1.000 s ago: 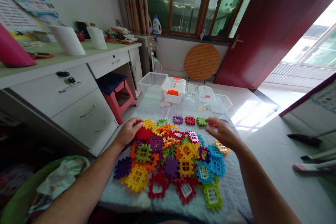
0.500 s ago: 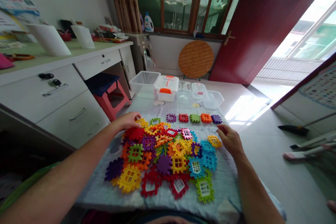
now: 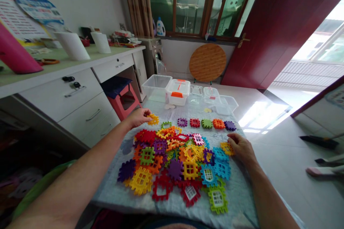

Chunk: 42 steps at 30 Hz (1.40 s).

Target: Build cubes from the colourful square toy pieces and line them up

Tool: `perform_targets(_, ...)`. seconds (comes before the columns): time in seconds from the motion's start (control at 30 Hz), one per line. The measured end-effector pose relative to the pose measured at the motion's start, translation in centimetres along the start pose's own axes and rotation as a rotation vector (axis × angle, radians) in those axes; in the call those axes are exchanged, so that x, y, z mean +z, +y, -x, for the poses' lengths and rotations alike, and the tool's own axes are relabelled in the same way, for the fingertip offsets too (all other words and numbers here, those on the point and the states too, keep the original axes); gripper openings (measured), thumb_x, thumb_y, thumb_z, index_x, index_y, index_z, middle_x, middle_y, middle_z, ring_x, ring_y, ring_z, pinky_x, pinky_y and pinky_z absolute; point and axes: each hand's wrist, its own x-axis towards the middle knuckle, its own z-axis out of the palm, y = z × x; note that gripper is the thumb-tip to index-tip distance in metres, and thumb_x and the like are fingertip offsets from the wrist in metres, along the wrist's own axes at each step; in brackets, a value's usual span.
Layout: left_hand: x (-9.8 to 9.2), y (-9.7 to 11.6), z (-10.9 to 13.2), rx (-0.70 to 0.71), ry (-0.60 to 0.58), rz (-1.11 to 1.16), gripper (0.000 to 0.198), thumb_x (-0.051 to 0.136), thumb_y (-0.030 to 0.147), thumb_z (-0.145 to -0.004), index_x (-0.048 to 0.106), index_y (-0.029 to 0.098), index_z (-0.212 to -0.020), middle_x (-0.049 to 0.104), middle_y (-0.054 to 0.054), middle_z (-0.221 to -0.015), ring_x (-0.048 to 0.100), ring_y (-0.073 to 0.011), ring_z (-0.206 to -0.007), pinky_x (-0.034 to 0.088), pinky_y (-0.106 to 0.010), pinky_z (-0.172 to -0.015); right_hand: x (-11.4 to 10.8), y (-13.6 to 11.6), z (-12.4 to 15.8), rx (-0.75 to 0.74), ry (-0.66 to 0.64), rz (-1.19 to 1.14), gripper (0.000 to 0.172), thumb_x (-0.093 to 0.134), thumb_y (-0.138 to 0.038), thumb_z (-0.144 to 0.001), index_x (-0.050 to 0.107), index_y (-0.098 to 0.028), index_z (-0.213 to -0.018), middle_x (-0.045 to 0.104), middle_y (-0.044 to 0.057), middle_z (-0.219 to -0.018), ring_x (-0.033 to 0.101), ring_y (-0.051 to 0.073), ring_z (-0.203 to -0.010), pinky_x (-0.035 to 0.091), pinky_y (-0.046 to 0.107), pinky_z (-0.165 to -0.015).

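Observation:
My left hand (image 3: 139,117) pinches a yellow square interlocking block (image 3: 153,119) just left of a green frame-shaped block (image 3: 166,125). At the right side of the heap, my right hand (image 3: 240,146) has its curled fingers closed at the edge of another yellow block (image 3: 227,148), which lies beside the blue blocks (image 3: 221,168). Between the hands spreads a mixed heap of notched plastic squares, among them a purple block (image 3: 175,170) and a red frame block (image 3: 162,188). Behind it, several blocks stand in a row, from a purple one (image 3: 182,122) to a dark purple one (image 3: 230,125).
Clear plastic boxes stand along the far table edge, including an open bin (image 3: 157,86) and a lidded box with orange latches (image 3: 178,92). A cloth covers the table (image 3: 107,193). To the left are a red stool (image 3: 123,102) and a drawer desk (image 3: 80,114).
My left hand has moved up and away from the heap with the yellow block. My right hand has come down onto the other yellow block. The view has shifted slightly left.

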Motion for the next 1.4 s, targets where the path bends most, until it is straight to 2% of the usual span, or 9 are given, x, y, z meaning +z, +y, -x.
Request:
perform_targets(0.07,0.2,0.3,0.1,0.109,0.165,-0.185,0.023,0.061,0.038,-0.064,0.058,0.019,-0.077,0.06,-0.001,-0.078,0.057,-0.0189,-0.073,0.044,-0.03,-0.07,0.0,0.0,0.0,0.004,-0.002,0.009,0.039,0.049,-0.043,-0.074,0.067,-0.018,-0.098,0.07,0.006,-0.085,0.064,0.021,-0.076,0.049,0.032,-0.069)
perform_targets(0.13,0.6,0.4,0.3,0.193,0.227,-0.371,0.016,0.057,0.033,-0.069,0.058,0.02,-0.077,0.06,-0.004,-0.085,0.058,-0.0201,-0.08,0.045,-0.03,-0.076,0.0,-0.1,0.1,0.007,-0.015,0.022,0.04,0.049,-0.044,-0.074,0.067,-0.018,-0.098,0.07,0.007,-0.084,0.065,0.021,-0.075,0.049,0.032,-0.068)
perform_targets(0.17,0.7,0.4,0.4,0.213,0.195,-0.436,0.015,0.058,0.032,-0.069,0.059,0.02,-0.078,0.06,-0.004,-0.088,0.058,-0.0208,-0.084,0.045,-0.03,-0.079,0.0,-0.1,0.1,0.007,-0.023,0.026,0.04,0.048,-0.044,-0.074,0.067,-0.018,-0.098,0.07,0.006,-0.083,0.064,0.021,-0.074,0.049,0.032,-0.067)
perform_targets(0.33,0.0,0.0,0.4,0.156,-0.189,-0.519,0.038,0.07,0.043,-0.062,0.063,0.019,-0.09,0.061,-0.006,-0.101,0.059,-0.0235,-0.097,0.045,-0.03,-0.089,-0.1,-0.1,0.1,0.007,-0.043,0.03,0.042,0.047,-0.046,-0.075,0.067,-0.017,-0.099,0.069,0.006,-0.079,0.064,0.021,-0.072,0.049,0.032,-0.066)
perform_targets(0.47,-0.6,0.3,-0.1,0.11,-0.241,-0.565,0.055,0.074,0.039,-0.058,0.061,0.017,-0.107,0.061,-0.009,-0.115,0.056,-0.0254,-0.109,0.043,-0.031,-0.095,-0.1,-0.1,0.0,-0.004,-0.033,0.04,0.042,0.048,-0.046,-0.073,0.067,-0.017,-0.097,0.069,0.006,-0.078,0.064,0.021,-0.072,0.049,0.032,-0.067)
perform_targets(0.57,0.0,0.8,-0.7,0.045,-0.271,-0.644,0.061,0.074,0.037,-0.057,0.061,0.015,-0.113,0.061,-0.01,-0.118,0.059,-0.0249,-0.107,0.045,-0.028,-0.092,-0.1,-0.1,0.0,0.0,-0.027,0.037,0.042,0.048,-0.046,-0.072,0.068,-0.017,-0.096,0.07,0.006,-0.079,0.064,0.021,-0.072,0.049,0.032,-0.066)
perform_targets(0.93,0.9,0.8,-0.9,0.003,-0.211,-0.722,0.056,0.072,0.038,-0.057,0.065,0.015,-0.108,0.065,-0.011,-0.112,0.062,-0.0256,-0.101,0.047,-0.027,-0.086,0.1,0.2,-0.2,-0.031,-0.027,0.063,0.039,0.049,-0.044,-0.074,0.068,-0.018,-0.095,0.07,0.004,-0.074,0.064,0.02,-0.069,0.049,0.031,-0.066)
perform_targets(1.2,1.8,1.3,-1.0,0.029,-0.169,-0.733,0.034,0.067,0.035,-0.055,0.068,0.018,-0.084,0.069,-0.006,-0.088,0.064,-0.0226,-0.078,0.047,-0.027,-0.067,0.0,-0.2,-0.1,-0.011,-0.021,0.054,0.039,0.049,-0.043,-0.072,0.069,-0.018,-0.094,0.069,0.005,-0.073,0.063,0.021,-0.068,0.048,0.032,-0.065)
perform_targets(1.4,2.4,2.3,-3.0,0.167,-0.045,-0.66,0.046,0.065,0.035,-0.062,0.064,0.016,-0.104,0.063,-0.009,-0.106,0.061,-0.0237,-0.095,0.047,-0.028,-0.085,0.1,-0.2,0.0,-0.007,-0.027,0.048,0.038,0.049,-0.044,-0.073,0.067,-0.018,-0.094,0.068,0.004,-0.073,0.063,0.021,-0.069,0.049,0.032,-0.067)
